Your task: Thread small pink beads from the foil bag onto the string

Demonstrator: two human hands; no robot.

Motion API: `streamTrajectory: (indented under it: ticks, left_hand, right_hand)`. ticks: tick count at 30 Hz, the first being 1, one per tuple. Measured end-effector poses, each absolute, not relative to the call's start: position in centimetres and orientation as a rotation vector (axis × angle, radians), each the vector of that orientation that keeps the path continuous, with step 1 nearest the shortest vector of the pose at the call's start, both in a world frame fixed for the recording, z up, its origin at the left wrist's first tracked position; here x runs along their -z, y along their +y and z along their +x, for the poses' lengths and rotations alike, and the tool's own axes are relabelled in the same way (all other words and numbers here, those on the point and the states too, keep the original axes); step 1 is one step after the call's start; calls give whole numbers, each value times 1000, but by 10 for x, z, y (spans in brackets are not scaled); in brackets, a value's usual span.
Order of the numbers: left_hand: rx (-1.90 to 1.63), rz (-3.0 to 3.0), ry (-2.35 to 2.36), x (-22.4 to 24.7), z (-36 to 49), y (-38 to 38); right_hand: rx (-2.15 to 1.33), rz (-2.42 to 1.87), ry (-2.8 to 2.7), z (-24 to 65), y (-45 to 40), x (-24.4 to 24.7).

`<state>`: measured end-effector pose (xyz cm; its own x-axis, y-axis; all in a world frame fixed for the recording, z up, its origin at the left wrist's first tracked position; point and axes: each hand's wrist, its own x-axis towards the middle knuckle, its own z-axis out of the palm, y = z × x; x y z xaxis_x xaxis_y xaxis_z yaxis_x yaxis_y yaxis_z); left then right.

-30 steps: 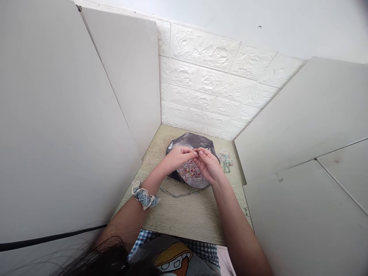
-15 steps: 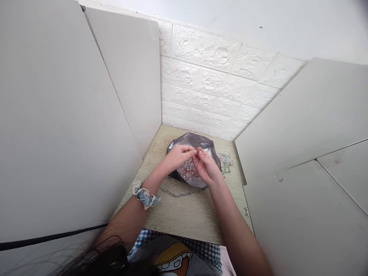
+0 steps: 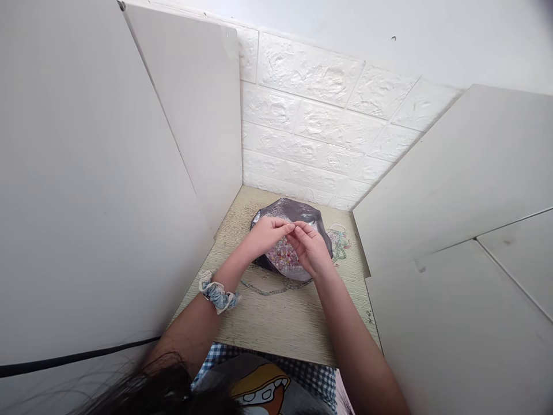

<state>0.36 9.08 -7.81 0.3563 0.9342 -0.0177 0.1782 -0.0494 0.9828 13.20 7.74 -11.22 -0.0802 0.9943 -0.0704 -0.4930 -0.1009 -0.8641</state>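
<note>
My left hand (image 3: 271, 233) and my right hand (image 3: 310, 246) meet fingertip to fingertip above a dark, shiny bag (image 3: 298, 210). Both are pinched closed; whatever lies between the fingertips is too small to make out. Loose pink, white and yellowish beads (image 3: 283, 256) fill the bag's open middle, partly covered by my hands. A strand of pale blue-green beads (image 3: 265, 293) curves along the table in front of the bag. Around my left wrist is a blue and white scrunchie (image 3: 219, 295).
More bead strands (image 3: 340, 242) lie right of the bag on the pale wooden table (image 3: 276, 328). A few tiny shiny bits (image 3: 369, 317) sit by its right edge. White panels (image 3: 190, 109) stand at both sides, and a white brick-pattern wall (image 3: 311, 127) closes the back.
The right fingers have closed in against the left fingertips and curl less than before. Otherwise the hands, bag and strands stay where they were.
</note>
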Motion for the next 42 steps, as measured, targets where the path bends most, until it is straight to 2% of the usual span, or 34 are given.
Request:
streamTrajectory:
  ticks: [3, 9, 22, 35, 42]
  left_hand:
    - [-836, 1500, 1068, 79, 3, 92]
    - [-832, 1498, 1086, 84, 2, 95]
    - [-773, 1414, 1005, 63, 3, 82]
    - [-698, 1416, 904, 68, -1, 86]
    - [-897, 1198, 869, 70, -1, 86]
  right_hand:
    - [-1327, -994, -1054, 137, 77, 111]
    - [-725, -1199, -1496, 143, 73, 104]
    - [-910, -903, -1385, 144, 75, 108]
    - [-568, -1128, -1480, 140, 73, 104]
    - [-288, -1577, -2086, 139, 76, 121]
